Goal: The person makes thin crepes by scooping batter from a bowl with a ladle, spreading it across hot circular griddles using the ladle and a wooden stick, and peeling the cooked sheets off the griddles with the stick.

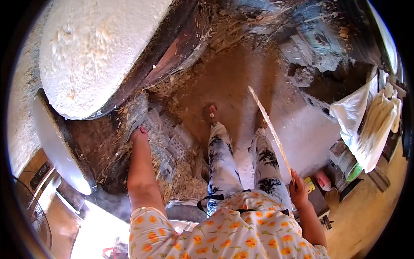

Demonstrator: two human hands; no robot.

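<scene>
My left hand (139, 134) reaches forward to the crusted brick side below a large round vessel (99, 52) filled with pale, frothy material. Its fingers look curled, and what they hold, if anything, is too small to make out. At the lower right, my right hand (299, 190) is wrapped round the lower end of a long, pale-coated stick (274, 131). The stick slants up and to the left over the floor, its tip in the air as seen from above.
At the far left stands a round pale disc (64, 144) with a dark rim, near a fan (36, 216). Pale sheets (375, 125) hang at the right above a green-rimmed bowl (354, 172). A rough block structure (317, 52) borders the brown floor (241, 82).
</scene>
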